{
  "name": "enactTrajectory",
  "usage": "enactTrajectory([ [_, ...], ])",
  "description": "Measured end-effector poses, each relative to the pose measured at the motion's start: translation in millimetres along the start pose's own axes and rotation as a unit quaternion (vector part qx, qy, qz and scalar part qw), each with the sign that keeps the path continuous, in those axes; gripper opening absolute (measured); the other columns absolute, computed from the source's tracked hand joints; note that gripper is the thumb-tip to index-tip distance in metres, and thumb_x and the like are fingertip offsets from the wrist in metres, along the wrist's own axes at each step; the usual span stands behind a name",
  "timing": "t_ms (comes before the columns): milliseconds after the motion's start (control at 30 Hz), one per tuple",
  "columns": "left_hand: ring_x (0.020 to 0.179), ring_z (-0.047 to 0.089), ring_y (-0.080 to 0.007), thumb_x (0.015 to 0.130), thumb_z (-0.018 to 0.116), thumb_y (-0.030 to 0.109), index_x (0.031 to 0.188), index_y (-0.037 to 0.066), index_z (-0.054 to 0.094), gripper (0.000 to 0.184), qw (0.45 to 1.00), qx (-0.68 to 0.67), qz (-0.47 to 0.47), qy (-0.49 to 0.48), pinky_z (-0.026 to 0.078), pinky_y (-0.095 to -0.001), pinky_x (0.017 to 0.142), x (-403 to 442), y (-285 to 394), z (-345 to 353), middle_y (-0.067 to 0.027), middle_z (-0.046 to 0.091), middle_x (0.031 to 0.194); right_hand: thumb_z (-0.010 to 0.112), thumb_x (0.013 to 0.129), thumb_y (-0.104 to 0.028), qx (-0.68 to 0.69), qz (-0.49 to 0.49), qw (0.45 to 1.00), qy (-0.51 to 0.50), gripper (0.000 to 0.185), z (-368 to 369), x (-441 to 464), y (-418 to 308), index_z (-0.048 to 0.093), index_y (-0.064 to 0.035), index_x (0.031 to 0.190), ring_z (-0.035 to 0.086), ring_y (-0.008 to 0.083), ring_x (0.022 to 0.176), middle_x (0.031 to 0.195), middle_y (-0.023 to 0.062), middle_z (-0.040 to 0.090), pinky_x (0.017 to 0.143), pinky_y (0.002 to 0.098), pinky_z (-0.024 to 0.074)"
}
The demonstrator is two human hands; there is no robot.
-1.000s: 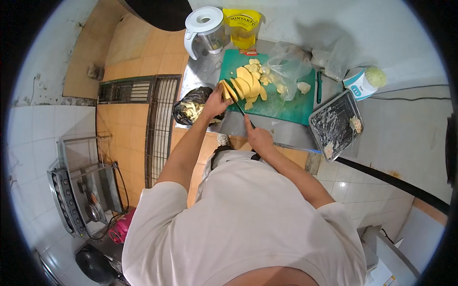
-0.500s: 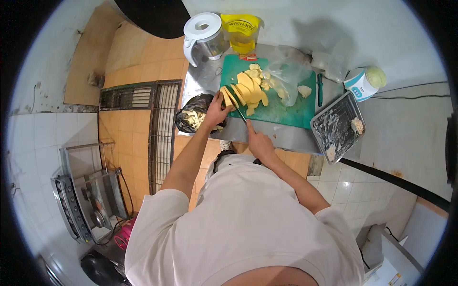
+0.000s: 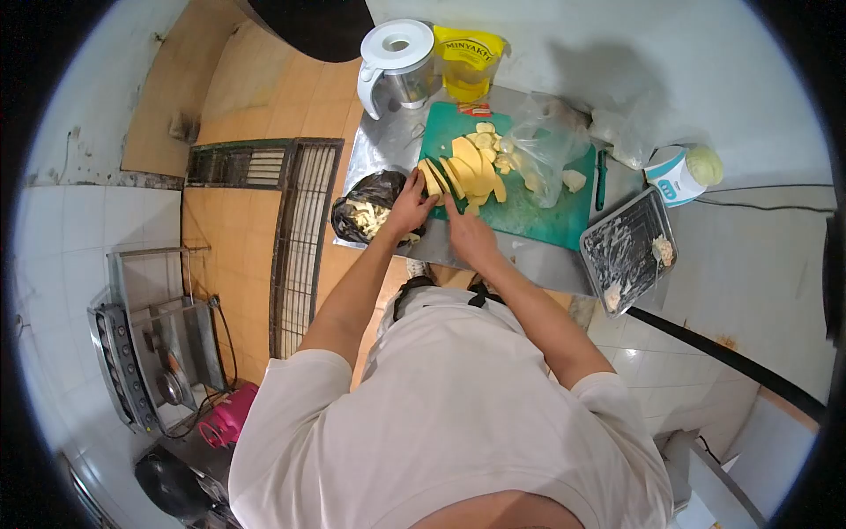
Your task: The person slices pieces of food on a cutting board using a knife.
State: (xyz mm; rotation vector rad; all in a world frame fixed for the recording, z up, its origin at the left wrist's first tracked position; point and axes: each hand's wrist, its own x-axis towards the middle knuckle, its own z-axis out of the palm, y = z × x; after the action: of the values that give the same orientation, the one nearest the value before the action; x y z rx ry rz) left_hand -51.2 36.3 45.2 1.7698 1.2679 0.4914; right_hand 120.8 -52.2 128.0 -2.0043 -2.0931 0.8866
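My left hand (image 3: pixel 412 208) is closed on a pale-yellow potato-like piece (image 3: pixel 430 179) at the left edge of the green cutting board (image 3: pixel 551 219). Gripped in my right hand (image 3: pixel 471 236) is a knife (image 3: pixel 452 180), its dark blade lying between that piece and the cut slices. The handle is mostly hidden by the fingers. Broad yellow slices (image 3: pixel 476 165) overlap just right of the blade, with smaller chunks (image 3: pixel 486 135) behind them. A black plastic bag (image 3: pixel 357 196) holding pale peelings stands beside my left hand.
A clear plastic bag (image 3: pixel 548 145) lies over the board's back right. Behind stand a white-lidded pitcher (image 3: pixel 398 55) and a yellow pouch (image 3: pixel 468 66). To the right are a green-handled tool (image 3: pixel 601 180), a smeared metal tray (image 3: pixel 621 256) and a white scale (image 3: pixel 668 175) bearing a round, pale-green thing.
My right hand has moved forward and nearer my left hand, bringing the knife farther in among the slices. The whole view has shifted slightly. My left hand keeps its hold.
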Motion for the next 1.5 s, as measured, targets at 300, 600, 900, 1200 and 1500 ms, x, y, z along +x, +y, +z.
enactTrajectory([
  [300, 0.107, 0.068, -0.0374, 0.096, 0.067, 0.024, 0.154, -0.007, 0.026, 0.078, 1.0, -0.002, 0.012, -0.002, 0.056, -0.0382, 0.091, 1.5, -5.2, 2.2, -0.0279, 0.025, 0.162, 0.046, 0.094, -0.01, -0.052, -0.051, 0.997, 0.037, 0.055, -2.6, 25.3, 1.8, 0.043, -0.0053, 0.148, 0.071, 0.0433, 0.077, 0.086, 0.0264, 0.07, 0.068, 0.0542, 0.0574],
  [600, 0.147, 0.03, -0.0446, 0.098, 0.063, 0.031, 0.154, -0.011, 0.022, 0.081, 0.993, 0.096, 0.069, 0.027, 0.033, -0.0411, 0.118, 7.4, -27.5, 11.1, -0.0333, 0.024, 0.16, 0.05, 0.093, -0.012, -0.086, -0.025, 0.996, 0.025, 0.062, 15.8, 15.1, 2.2, 0.036, -0.0054, 0.153, 0.071, 0.0405, 0.073, 0.081, 0.0228, 0.071, 0.064, 0.0509, 0.0579],
  [900, 0.148, 0.028, -0.0447, 0.098, 0.062, 0.034, 0.155, -0.01, 0.02, 0.083, 0.997, 0.041, 0.063, -0.006, 0.03, -0.041, 0.12, 1.5, -9.8, 6.5, -0.0323, 0.02, 0.162, 0.048, 0.095, -0.013, -0.058, 0.011, 0.997, -0.059, 0.063, -1.6, -55.4, 19.2, 0.032, -0.0101, 0.157, 0.07, 0.0427, 0.078, 0.088, 0.0271, 0.069, 0.069, 0.0528, 0.0572],
  [1200, 0.138, 0.046, -0.0421, 0.101, 0.06, 0.028, 0.154, -0.001, 0.035, 0.065, 0.997, 0.074, 0.027, -0.012, 0.05, -0.043, 0.104, -17.9, 0.1, 19.0, -0.0277, 0.029, 0.16, 0.048, 0.1, -0.02, 0.025, 0.036, 0.999, 0.001, 0.06, 11.1, -54.1, 34.7, 0.032, -0.0127, 0.157, 0.066, 0.0499, 0.075, 0.081, 0.0298, 0.066, 0.07, 0.0589, 0.0529],
  [1500, 0.119, 0.063, -0.0323, 0.091, 0.073, 0.015, 0.14, -0.007, 0.051, 0.057, 0.997, -0.028, 0.002, 0.075, 0.059, -0.0361, 0.085, -10.4, 9.9, 23.8, -0.0232, 0.051, 0.145, 0.051, 0.1, -0.018, 0.087, -0.004, 0.987, 0.138, 0.062, 19.6, -62.6, 28.8, 0.029, -0.0125, 0.158, 0.065, 0.0511, 0.075, 0.09, 0.0292, 0.067, 0.07, 0.0619, 0.0507],
])
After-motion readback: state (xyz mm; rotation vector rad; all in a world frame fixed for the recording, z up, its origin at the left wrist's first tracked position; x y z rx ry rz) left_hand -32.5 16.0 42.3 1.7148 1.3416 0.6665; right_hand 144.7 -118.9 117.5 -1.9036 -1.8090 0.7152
